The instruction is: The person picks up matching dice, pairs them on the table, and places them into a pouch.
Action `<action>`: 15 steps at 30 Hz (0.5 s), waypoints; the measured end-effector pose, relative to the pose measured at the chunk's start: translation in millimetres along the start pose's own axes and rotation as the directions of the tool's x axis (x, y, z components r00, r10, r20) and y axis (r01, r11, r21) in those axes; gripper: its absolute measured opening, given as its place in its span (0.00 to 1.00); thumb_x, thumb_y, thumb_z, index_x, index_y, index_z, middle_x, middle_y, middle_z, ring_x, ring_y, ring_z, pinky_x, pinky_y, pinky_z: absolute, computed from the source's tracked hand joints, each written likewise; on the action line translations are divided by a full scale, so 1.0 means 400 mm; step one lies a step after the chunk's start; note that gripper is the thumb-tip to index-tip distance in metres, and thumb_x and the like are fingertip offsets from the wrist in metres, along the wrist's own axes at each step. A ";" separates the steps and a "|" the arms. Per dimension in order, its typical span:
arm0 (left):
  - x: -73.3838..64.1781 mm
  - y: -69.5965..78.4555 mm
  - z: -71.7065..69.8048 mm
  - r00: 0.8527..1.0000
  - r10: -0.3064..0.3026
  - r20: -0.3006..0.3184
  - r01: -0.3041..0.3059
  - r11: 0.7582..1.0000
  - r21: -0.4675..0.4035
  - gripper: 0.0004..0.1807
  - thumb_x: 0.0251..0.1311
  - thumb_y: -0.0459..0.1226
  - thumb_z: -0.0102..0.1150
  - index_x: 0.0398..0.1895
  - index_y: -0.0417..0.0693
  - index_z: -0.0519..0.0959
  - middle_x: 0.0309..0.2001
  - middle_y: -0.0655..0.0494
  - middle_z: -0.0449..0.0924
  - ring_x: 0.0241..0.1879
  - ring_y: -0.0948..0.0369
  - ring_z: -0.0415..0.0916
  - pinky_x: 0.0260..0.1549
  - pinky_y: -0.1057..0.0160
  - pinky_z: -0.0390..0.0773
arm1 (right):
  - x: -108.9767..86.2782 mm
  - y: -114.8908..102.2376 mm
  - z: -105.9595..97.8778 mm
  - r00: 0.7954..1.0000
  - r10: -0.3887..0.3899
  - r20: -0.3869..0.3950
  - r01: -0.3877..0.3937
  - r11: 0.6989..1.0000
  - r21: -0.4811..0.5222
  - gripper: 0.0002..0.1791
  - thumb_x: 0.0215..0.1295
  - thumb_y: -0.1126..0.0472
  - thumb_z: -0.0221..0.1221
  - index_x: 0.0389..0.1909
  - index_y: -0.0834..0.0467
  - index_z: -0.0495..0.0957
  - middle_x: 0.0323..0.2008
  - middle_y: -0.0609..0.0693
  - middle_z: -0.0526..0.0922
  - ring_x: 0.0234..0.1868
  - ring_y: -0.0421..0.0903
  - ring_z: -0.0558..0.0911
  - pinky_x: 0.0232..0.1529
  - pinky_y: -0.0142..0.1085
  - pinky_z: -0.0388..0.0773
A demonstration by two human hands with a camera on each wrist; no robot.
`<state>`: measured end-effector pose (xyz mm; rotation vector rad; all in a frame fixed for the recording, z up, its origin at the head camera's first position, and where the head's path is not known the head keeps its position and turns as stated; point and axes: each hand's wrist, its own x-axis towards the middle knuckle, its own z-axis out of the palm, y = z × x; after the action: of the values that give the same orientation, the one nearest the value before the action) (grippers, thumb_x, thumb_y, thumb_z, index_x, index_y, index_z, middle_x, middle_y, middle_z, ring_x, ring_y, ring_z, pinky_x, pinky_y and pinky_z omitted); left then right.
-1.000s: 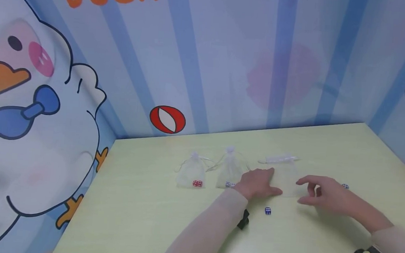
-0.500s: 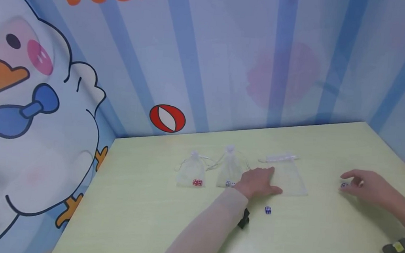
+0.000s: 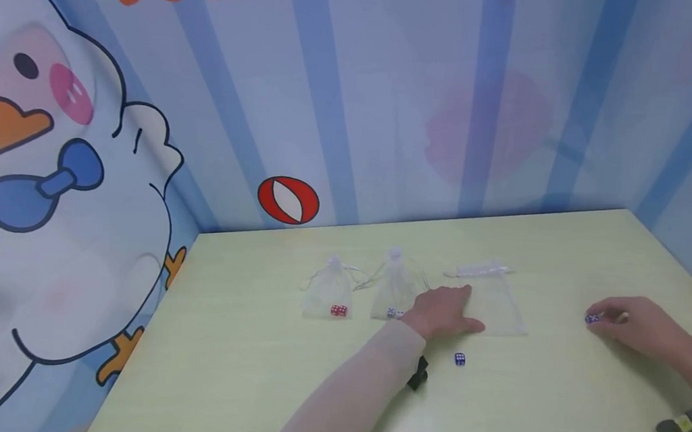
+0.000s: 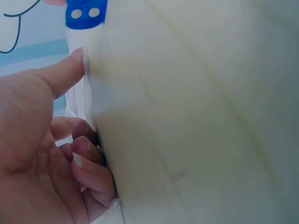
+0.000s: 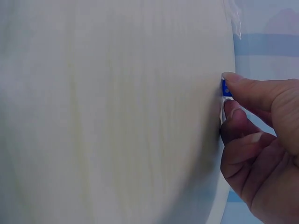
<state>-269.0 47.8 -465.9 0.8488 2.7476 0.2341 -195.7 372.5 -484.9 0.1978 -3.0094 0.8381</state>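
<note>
My right hand (image 3: pixel 639 327) is at the right of the table and pinches a blue die (image 3: pixel 592 318) with white dots between thumb and forefinger. In the right wrist view the thumb partly covers that die (image 5: pixel 227 88). My left hand (image 3: pixel 441 310) rests on the left part of a flat, sheer white drawstring bag (image 3: pixel 500 306), thumb and forefinger stretched out over it, the other fingers curled under. Another blue die (image 3: pixel 459 359) lies on the table just in front of the left hand; its dotted face (image 4: pixel 86 13) shows large in the left wrist view.
Left of my hand stand two drawn-up sheer bags: one bag (image 3: pixel 323 295) with red dice (image 3: pixel 339 310) at its bottom, the other bag (image 3: pixel 390 289) with pale, dark-dotted dice (image 3: pixel 392 312) partly behind the left wrist. A printed wall (image 3: pixel 391 111) rises behind the table (image 3: pixel 220 342).
My right hand has moved right, away from the flat bag, and now pinches the far blue die. The left hand has stayed in place on the bag.
</note>
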 end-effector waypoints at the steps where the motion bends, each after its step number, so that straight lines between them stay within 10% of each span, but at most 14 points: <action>1: 0.000 0.001 -0.001 1.000 0.001 -0.002 -0.001 1.000 0.000 0.40 0.62 0.62 0.58 0.73 0.55 0.64 0.61 0.59 0.76 0.53 0.63 0.77 0.44 0.64 0.75 | 0.000 0.000 0.000 1.000 0.000 -0.005 0.000 1.000 0.000 0.13 0.60 0.63 0.67 0.42 0.68 0.83 0.33 0.54 0.84 0.34 0.49 0.79 0.31 0.40 0.74; 15: 0.003 0.001 0.003 1.000 -0.018 0.012 0.018 1.000 -0.010 0.42 0.62 0.61 0.59 0.75 0.56 0.62 0.64 0.60 0.74 0.57 0.62 0.75 0.47 0.63 0.75 | -0.015 -0.104 0.038 0.994 -0.101 -0.031 0.103 0.991 0.080 0.07 0.59 0.64 0.69 0.37 0.62 0.84 0.28 0.43 0.77 0.27 0.34 0.71 0.27 0.32 0.72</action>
<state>-269.5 49.0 -467.0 0.8202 2.7391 0.2390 -184.1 330.1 -477.1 0.3364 -2.9143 0.9462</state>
